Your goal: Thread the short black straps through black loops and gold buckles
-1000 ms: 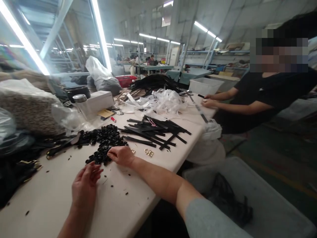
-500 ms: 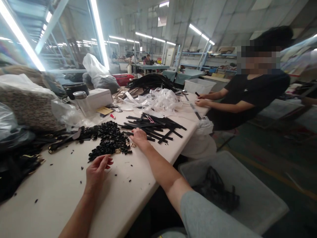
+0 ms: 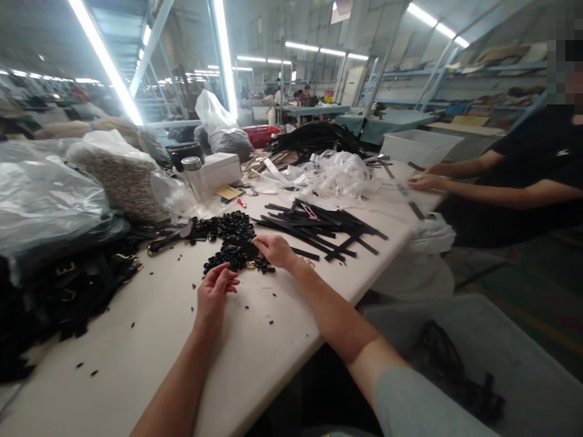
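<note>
- The right hand [image 3: 277, 250] pinches, between thumb and fingers, one end of a flat, narrow black strip [image 3: 245, 245].
- This strip lies in the air or against the heap of small, shiny black loops [image 3: 231, 226]; dark against dark, which of the two cannot be told.
- Its long axis runs nearly crosswise, and its free end points left, away from the right fingertips.
- The left hand [image 3: 215, 286] is just in front of the heap, fingers bent inward and thumb near them; whether it grips anything cannot be told.
- A small gold metal buckle [image 3: 250, 264] sits at the heap's near edge, between the two hands.
- Beyond the right hand, a loose pile of straight black strips [image 3: 325, 229] lies on the pale, smooth tabletop [image 3: 255, 358], most slanting from far left to near right, a few crossing the others.
- A slim pink object [image 3: 311, 210] rests on that pile.
- At the right, a co-worker's hands [image 3: 427, 179] are at the table's far edge.
</note>
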